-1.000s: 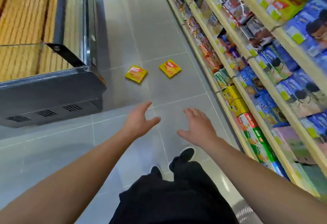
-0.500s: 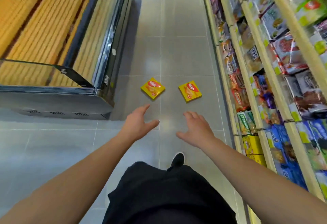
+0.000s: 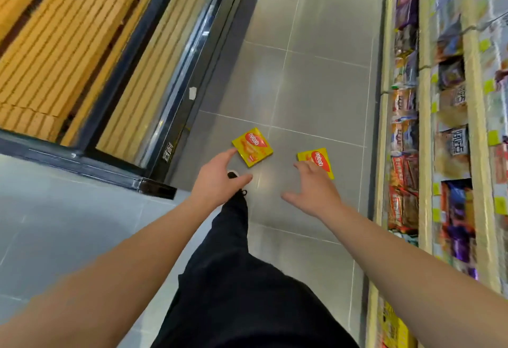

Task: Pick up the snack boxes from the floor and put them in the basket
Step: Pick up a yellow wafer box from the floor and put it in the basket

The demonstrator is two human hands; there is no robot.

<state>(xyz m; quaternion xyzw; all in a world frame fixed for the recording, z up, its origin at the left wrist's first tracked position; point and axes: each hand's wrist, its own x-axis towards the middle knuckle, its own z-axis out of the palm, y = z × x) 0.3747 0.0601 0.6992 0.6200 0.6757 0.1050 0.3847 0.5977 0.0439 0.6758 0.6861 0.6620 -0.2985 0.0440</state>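
Reaching down with both hands spread wide and holding nothing so far: left hand has its grip just short of the left snack box, right hand overlaps the right snack box. Both boxes lie flat on the floor, between the freezer and shelves. Basically nothing's done yet, and no basket in view.

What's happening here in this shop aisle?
A person is reaching down with both open hands toward two yellow snack boxes lying flat on the grey tile floor. The left hand nears the left box, the right hand the right box. Neither is gripped yet. No basket is in view.
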